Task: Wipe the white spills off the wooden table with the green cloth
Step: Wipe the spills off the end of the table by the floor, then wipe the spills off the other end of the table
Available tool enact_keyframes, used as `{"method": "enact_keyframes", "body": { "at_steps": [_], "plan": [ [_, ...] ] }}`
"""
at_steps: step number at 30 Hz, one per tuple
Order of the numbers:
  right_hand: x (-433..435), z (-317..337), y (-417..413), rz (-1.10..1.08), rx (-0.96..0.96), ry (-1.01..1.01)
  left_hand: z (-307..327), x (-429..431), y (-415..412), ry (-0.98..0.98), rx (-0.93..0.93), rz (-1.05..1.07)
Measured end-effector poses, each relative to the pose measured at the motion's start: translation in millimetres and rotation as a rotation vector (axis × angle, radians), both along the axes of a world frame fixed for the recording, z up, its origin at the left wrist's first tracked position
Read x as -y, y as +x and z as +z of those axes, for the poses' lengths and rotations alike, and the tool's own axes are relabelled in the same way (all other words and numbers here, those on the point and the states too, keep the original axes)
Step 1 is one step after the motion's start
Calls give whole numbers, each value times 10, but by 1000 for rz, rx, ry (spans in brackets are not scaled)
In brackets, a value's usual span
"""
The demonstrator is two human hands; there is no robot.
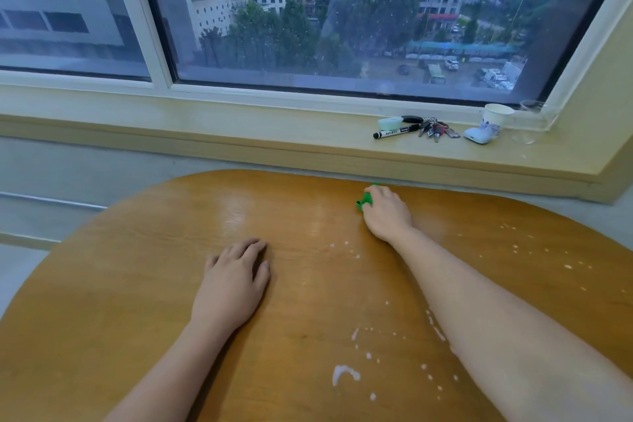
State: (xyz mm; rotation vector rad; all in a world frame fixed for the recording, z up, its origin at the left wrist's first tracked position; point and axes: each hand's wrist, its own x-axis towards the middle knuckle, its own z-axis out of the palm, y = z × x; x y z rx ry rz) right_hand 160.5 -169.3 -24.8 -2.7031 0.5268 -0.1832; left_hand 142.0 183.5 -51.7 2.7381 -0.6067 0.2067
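**Counter wipe: right hand on cloth at far edge, spills in lower right**

Nearest the camera, low in the frame right of centre, white spills (344,373) lie on the wooden counter (120,284): one curved smear with scattered droplets around it. A thin streak runs along the right forearm where it crosses the lower right. Further droplets sit at mid-right of the frame, and a small cluster lies just below centre.

Left hand (231,281), centre-left: palm down, flat on the counter, fingers loosely spread and clamped on nothing.

Right hand (387,212), right of centre, reaches to the far edge of the counter. Its fingers are curled down over the green cloth (363,200), pressing it to the wood; only a small bunched piece of cloth shows at the hand's left side.

Beyond the counter, upper right: a windowsill (239,134) carries a black marker (397,131), a bunch of keys (436,130), a paper cup (496,118) and a clear glass (531,122). The window above shows buildings and trees.
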Motion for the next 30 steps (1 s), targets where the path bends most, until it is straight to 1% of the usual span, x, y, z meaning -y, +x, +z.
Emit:
{"method": "enact_keyframes", "body": {
  "at_steps": [4, 9, 12, 16, 18, 20, 26, 30],
  "plan": [
    [-734, 11, 114, 224, -6, -4, -6, -7, 13, -5, 9, 3],
    [-1462, -24, -157, 452, 18, -41, -24, -18, 31, -21, 5, 17],
    [-1543, -72, -439, 539, 4, -53, -22, -16, 13, -39, 9, 19],
    [-1274, -64, -803, 599, -44, -47, 3, -16, 5, -39, 6, 15],
    [-1008, -64, -932, 574, -53, -28, 12, -26, -1, -37, -2, 8],
    [-665, -80, -1015, 494, -57, -11, 23, -37, -12, -37, -10, -7],
    [368, -13, -1334, 156, -4, -25, 51, -64, -60, -28, -20, -33],
    [609, -10, -1370, -36, -14, -6, 68, -65, -99, -17, -16, -41]
  ]
}}
